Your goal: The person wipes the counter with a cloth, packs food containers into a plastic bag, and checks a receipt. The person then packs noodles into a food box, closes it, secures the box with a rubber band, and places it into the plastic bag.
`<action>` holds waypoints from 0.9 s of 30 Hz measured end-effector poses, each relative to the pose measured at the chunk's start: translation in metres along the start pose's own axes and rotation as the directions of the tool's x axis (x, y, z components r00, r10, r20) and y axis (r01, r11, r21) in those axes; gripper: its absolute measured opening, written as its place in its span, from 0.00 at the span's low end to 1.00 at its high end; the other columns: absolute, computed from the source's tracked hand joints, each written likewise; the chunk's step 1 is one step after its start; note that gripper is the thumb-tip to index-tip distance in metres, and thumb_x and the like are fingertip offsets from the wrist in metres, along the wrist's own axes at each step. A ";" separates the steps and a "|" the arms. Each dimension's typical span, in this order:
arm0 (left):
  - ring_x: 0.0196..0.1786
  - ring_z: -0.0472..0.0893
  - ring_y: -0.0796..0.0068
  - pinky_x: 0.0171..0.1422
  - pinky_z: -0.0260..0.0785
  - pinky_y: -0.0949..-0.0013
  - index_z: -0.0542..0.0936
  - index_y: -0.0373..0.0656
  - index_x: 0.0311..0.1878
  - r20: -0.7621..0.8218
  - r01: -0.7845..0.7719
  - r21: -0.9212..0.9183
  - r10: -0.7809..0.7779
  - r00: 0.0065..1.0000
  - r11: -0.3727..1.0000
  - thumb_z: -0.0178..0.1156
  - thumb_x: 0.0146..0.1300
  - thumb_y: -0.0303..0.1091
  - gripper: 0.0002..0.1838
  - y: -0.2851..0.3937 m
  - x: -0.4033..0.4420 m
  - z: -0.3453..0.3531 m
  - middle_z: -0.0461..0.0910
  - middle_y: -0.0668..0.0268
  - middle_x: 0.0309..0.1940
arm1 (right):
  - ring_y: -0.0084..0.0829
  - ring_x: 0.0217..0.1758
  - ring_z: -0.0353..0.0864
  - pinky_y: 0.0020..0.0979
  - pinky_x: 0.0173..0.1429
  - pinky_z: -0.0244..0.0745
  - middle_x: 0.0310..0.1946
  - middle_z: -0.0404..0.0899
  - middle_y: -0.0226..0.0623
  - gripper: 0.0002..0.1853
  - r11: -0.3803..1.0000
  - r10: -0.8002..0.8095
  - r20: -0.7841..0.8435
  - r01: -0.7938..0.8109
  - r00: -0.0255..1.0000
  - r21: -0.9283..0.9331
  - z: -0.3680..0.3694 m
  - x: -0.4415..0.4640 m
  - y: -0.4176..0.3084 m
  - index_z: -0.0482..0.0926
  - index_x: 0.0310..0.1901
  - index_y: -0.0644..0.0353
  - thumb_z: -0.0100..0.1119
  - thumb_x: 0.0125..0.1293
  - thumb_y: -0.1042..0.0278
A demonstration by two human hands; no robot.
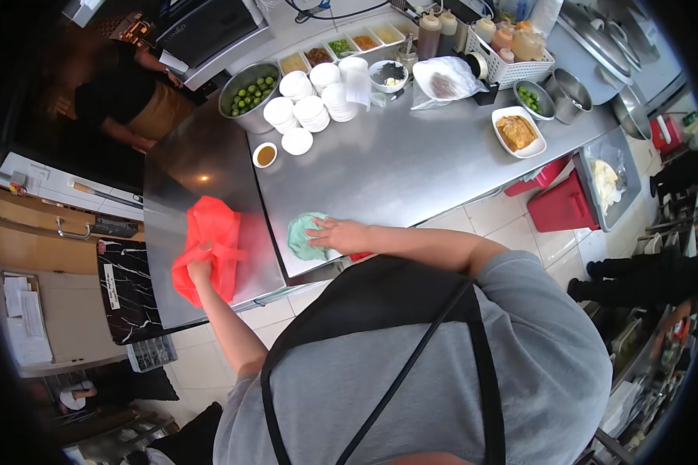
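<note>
"Two hands were in play: the left hand (200, 269) on one red bag (209, 219), the right hand (341, 234) on one green cloth (299, 235)!"

"And the count further up?"

"Seven white stacks (311, 114), five food trays (316, 56), one steel pot (251, 124) of limes, one sauce cup (264, 155)!"

"How did the fingers stand?"

"On the left, they gripped the bag, partly hidden by its red folds; most of it rose above and around them. On the right, they were fanned out over the cloth, which lay under and just beyond the fingertips!"

"And the surface?"

"Shiny steel table (419, 132), split by a dark seam: bag on the left section, cloth just right of the seam!"

"The room?"

"Pale floor tiles (492, 215), one red bin (560, 203) past the table's edge, and a co-worker (136, 93) in a brown apron, upper left!"
</note>
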State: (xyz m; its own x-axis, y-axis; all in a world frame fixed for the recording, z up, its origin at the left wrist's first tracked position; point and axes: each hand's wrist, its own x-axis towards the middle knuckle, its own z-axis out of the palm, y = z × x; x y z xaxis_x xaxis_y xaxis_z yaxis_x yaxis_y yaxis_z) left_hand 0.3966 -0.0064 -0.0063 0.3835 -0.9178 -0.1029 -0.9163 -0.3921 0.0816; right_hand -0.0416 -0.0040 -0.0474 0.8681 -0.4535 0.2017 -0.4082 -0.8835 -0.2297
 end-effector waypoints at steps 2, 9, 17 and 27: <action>0.58 0.68 0.58 0.59 0.61 0.62 0.71 0.46 0.54 0.062 0.152 0.102 -0.159 0.985 0.983 0.46 0.59 0.37 0.19 0.011 -0.006 -0.004 0.72 0.55 0.52 | 0.46 0.66 0.56 0.41 0.65 0.57 0.62 0.60 0.35 0.27 0.990 -0.060 -0.001 0.060 0.998 0.130 -0.006 -0.024 0.007 0.67 0.56 0.51 0.48 0.52 0.77; 0.51 0.73 0.54 0.53 0.65 0.58 0.72 0.50 0.53 -0.165 -0.175 -0.096 0.157 0.974 0.980 0.46 0.58 0.38 0.19 -0.003 -0.006 0.008 0.74 0.53 0.47 | 0.41 0.62 0.63 0.35 0.61 0.64 0.58 0.66 0.36 0.27 0.913 0.409 -0.220 -0.399 0.886 0.088 -0.059 -0.157 0.083 0.71 0.53 0.51 0.48 0.47 0.83; 0.48 0.75 0.51 0.50 0.67 0.53 0.76 0.49 0.49 -0.192 0.294 -0.056 -0.299 0.935 0.954 0.50 0.54 0.40 0.19 0.079 -0.060 -0.029 0.76 0.52 0.43 | 0.45 0.58 0.68 0.37 0.56 0.68 0.55 0.69 0.38 0.24 0.672 0.646 -0.464 -0.740 0.607 -0.033 -0.102 -0.286 0.172 0.73 0.50 0.54 0.49 0.48 0.81; 0.47 0.76 0.57 0.51 0.67 0.62 0.76 0.39 0.47 -0.354 -0.079 -0.268 -0.022 0.935 0.960 0.58 0.51 0.34 0.19 0.310 -0.115 -0.087 0.76 0.51 0.43 | 0.43 0.38 0.77 0.36 0.44 0.73 0.37 0.78 0.41 0.17 0.670 0.679 -0.152 -0.521 0.718 0.529 -0.134 -0.285 0.152 0.80 0.36 0.59 0.49 0.44 0.84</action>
State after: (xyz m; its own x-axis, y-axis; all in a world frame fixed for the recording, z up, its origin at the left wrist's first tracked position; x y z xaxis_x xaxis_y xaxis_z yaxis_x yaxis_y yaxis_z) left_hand 0.0786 -0.0281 0.1172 0.4197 -0.8717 0.2531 -0.8791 -0.3210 0.3523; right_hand -0.3889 -0.0252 -0.0123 0.3032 -0.9435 0.1340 -0.5765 -0.2935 -0.7626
